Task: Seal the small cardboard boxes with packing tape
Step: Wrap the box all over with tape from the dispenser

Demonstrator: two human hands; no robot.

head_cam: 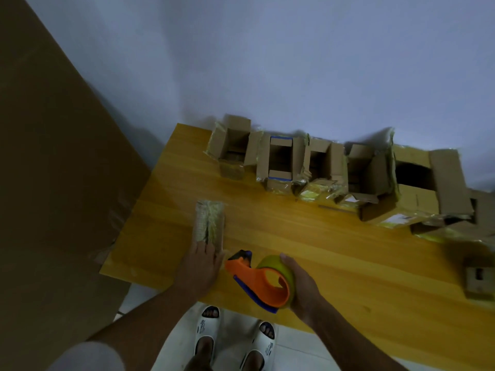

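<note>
A small closed box [209, 222], wrapped in shiny tape, lies on the yellow wooden tabletop [334, 253] toward its left end. The left hand [199, 266] rests flat on the box's near end, its fingers [207, 249] straight and released, pressing down rather than gripping. Just to the right, the right hand [300, 285] grasps an orange tape dispenser [263, 283] loaded with a roll of yellowish packing tape [276, 263]; the fingers curl around the roll's far side, and the dispenser's dark cutting end [242, 255] points toward the box, close to its near right corner but whether it touches cannot be told.

Along the far edge of the tabletop, against the pale wall [294, 62], stands a row of open cardboard boxes [284, 162] with flaps raised and old tape hanging off them; the largest open box [417, 188] sits at the right end of the row. Another small box [479, 279] lies at the right border, partly cut off. A large brown cardboard sheet [53, 156] leans at the left, beside the tabletop's left end. Below the near edge, two feet in white slippers [233, 336] stand on a tiled floor [294, 354].
</note>
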